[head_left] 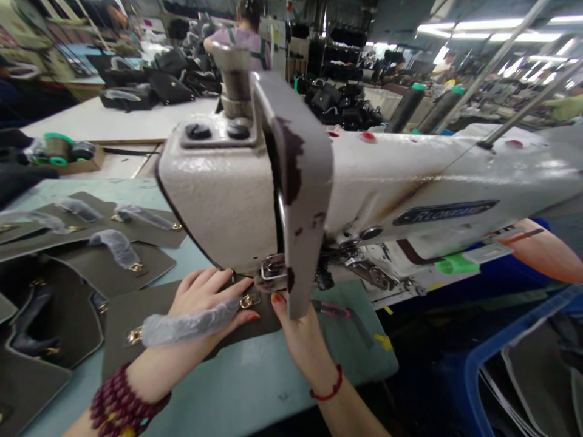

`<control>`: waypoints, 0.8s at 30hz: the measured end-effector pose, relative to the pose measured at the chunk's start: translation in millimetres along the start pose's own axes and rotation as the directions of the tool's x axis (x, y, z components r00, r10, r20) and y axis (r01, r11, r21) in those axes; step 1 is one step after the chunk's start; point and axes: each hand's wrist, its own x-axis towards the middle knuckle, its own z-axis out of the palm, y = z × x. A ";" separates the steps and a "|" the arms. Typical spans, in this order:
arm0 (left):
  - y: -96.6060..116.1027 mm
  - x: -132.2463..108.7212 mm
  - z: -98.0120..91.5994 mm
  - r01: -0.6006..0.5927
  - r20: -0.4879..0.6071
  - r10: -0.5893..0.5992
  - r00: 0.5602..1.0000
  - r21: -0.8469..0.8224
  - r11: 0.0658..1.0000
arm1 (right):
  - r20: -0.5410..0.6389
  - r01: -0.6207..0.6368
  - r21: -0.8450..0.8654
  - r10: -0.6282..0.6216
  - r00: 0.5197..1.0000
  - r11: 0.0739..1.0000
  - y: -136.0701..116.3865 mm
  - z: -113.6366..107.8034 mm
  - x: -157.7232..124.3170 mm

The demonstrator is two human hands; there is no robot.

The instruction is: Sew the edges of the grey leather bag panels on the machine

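from above, we look down on a pale sewing machine (218, 200) standing over a light green table (246, 370). partly under its head lies a flat, dark grey-brown panel (121, 309), with a handle (189, 326) in clear wrapping fixed to it by gold-coloured fittings (247, 301). our left hand (198, 294) rests flat on this panel, passing beneath the arched handle, fingers extended and not closed round anything. a dark red beaded bracelet (130, 397) circles the wrist. our right hand (298, 337) is at the panel's right edge, thumb near the machine's foot; a metal guard (305, 182) hides part of it, so we cannot tell whether it pinches the edge. it wears a red cord bracelet (328, 388). near it, on the table, lies a pink-handled tool (336, 310). to our left we find more panels (157, 262) with wrapped handles, overlapping. to our right stands a blue bin (473, 370) holding dark pieces. beyond the machine, we see a person (223, 39) in a lavender top, and black bags (168, 89) on a white table (73, 121).
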 end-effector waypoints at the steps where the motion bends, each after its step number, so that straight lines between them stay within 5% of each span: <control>1: -2.5 0.0 1.1 -0.003 -0.002 0.003 1.000 -0.030 1.000 | 0.026 -0.026 0.058 0.024 0.999 0.998 1.9 -1.5 -1.1; 7: -8.6 5.4 -6.5 -0.002 0.057 0.014 0.998 -0.211 0.977 | 0.250 -0.317 0.454 0.222 0.942 0.833 9.1 -10.4 -10.4; 18: -10.7 5.9 -8.0 -0.078 -0.002 0.079 0.997 -0.187 0.979 | 0.230 -0.026 0.242 -0.031 0.973 0.970 -1.8 -14.7 -14.9; 24: -9.5 8.1 -9.6 -0.091 0.016 0.093 0.996 -0.116 0.989 | 0.178 -0.026 0.208 -0.012 0.984 0.978 5.1 -6.9 -14.5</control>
